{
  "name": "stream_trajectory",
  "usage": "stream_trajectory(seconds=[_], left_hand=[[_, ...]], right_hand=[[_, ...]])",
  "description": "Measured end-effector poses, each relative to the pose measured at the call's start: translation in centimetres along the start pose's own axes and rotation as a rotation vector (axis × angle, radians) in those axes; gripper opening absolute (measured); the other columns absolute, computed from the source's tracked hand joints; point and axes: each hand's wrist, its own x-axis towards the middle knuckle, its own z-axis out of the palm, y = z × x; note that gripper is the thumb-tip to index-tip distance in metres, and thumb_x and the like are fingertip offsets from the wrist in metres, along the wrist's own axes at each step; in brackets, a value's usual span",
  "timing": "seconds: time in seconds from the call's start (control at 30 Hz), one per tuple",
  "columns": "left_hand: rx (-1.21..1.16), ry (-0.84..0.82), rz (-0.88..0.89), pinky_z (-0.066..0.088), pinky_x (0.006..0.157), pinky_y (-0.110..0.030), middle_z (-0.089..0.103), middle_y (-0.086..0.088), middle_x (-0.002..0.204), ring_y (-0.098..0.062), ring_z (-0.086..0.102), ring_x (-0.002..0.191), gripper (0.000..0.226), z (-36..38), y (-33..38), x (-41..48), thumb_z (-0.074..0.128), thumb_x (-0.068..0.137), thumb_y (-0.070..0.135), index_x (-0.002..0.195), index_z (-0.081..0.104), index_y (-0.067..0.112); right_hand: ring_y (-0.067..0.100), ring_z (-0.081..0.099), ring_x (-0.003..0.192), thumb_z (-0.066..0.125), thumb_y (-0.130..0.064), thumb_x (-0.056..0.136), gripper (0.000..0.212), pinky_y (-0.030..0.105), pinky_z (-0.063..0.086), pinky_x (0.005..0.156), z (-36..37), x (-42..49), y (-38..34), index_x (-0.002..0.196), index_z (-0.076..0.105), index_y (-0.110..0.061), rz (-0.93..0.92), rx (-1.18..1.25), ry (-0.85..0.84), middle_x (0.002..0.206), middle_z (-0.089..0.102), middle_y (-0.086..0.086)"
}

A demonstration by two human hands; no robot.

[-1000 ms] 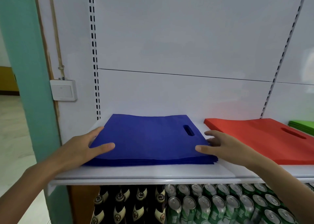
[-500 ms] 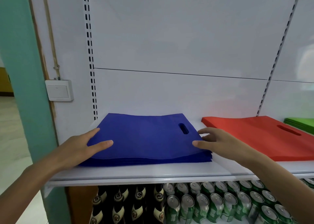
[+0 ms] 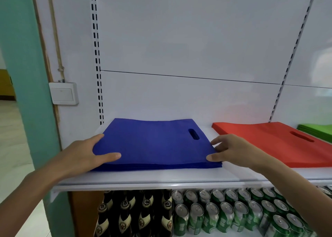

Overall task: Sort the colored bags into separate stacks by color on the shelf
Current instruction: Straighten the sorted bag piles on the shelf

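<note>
Blue bags point(image 3: 154, 143) in a flat stack at the left end of the shelf point(image 3: 161, 179), just back from its front edge, handle slot point(image 3: 193, 134) toward the right rear. Looks like thin non-woven fabric: probably light, floppy, no stiffness of its own, likely to slide and fan out if pushed from one side only. Best taken as a block from both short edges at once, thumbs on top, fingers under. Not by the handle slot: risk of lifting only the top few. Left hand point(image 3: 84, 154) against the stack's left edge, fingers straight and together along the side, thumb flat on top near the front left corner. Right hand point(image 3: 233, 150) at the front right corner, fingers loosely apart and touching the right edge, thumb tip on the corner. Can't tell whether any fingers reach underneath. Reads as squaring up, not lifting. Red stack point(image 3: 260, 143) just beside on the right, a strip of bare shelf between. Green stack point(image 3: 316, 130) beyond it at the far right end. Under the shelf: dark bottles point(image 3: 125, 215) left, green cans point(image 3: 224, 215) right. Wall switch point(image 3: 63, 94) left of the shelf.
</note>
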Motion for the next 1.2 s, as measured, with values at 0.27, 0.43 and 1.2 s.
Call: stream_trajectory(seconds=[0.27, 0.43, 1.2], left_hand=[[0.113, -0.059, 0.069, 0.039, 0.094, -0.022, 0.036, 0.012, 0.145, -0.008, 0.045, 0.118, 0.143, 0.3, -0.5, -0.3, 0.031, 0.018, 0.102, 0.145, 0.007, 0.043], [0.183, 0.031, 0.053, 0.042, 0.098, -0.029, 0.038, 0.01, 0.146, -0.014, 0.043, 0.126, 0.138, 0.3, -0.9, 0.1, 0.024, 0.016, 0.103, 0.142, 0.017, 0.048], [-0.125, -0.024, -0.045, 0.023, 0.111, -0.03, 0.024, 0.006, 0.153, -0.015, 0.026, 0.139, 0.123, 0.2, 1.1, 5.4, 0.048, 0.046, 0.09, 0.148, 0.022, 0.027]], right_hand=[[-0.003, 0.055, 0.091, 0.075, -0.048, 0.071, 0.072, 0.009, 0.043, 0.069, -0.1, 0.0, 0.6, 0.135, 0.043, -0.039, -0.174, -0.242, -0.053, 0.115, 0.051, -0.014], [-0.003, 0.055, 0.088, 0.076, -0.048, 0.07, 0.068, 0.01, 0.042, 0.063, -0.1, 0.8, 0.8, 0.131, 0.049, -0.038, -0.188, -0.265, -0.022, 0.111, 0.053, -0.012], [0.019, 0.039, 0.131, 0.052, -0.045, 0.092, 0.064, 0.027, 0.033, 0.099, 0.5, 7.3, -1.1, 0.146, 0.031, -0.02, -0.024, -0.142, -0.025, 0.146, 0.038, 0.001]])
